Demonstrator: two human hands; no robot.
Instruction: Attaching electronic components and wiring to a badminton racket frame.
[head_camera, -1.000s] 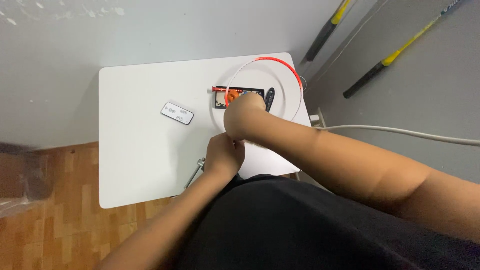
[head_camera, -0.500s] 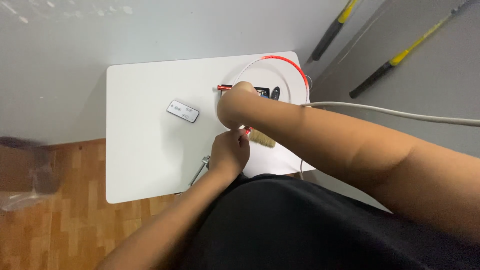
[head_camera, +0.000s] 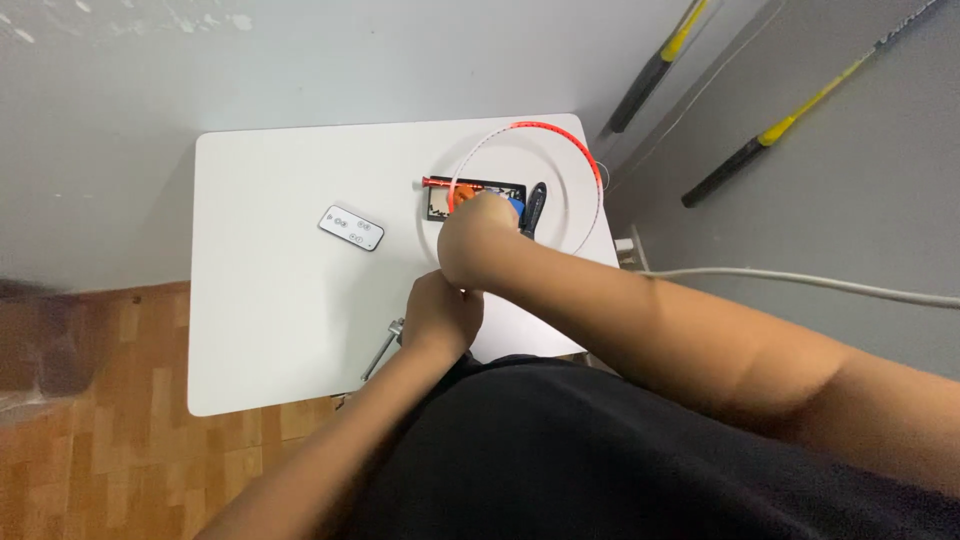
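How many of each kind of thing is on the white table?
Racket with white and red rim: 1
White remote: 1
Black tray of small parts: 1
Black tool: 1
Metal tool at left hand: 1
Total: 5

The bench (head_camera: 270, 330) is plain white. On it lies a white remote (head_camera: 351, 228) with small grey buttons. The ring (head_camera: 560, 135) is white, with a red stretch along its far rim. Inside it sits a black frame (head_camera: 440, 198) with orange and blue bits. The floor (head_camera: 110, 440) is orange-brown wood parquet; the shirt (head_camera: 560, 460) is black.
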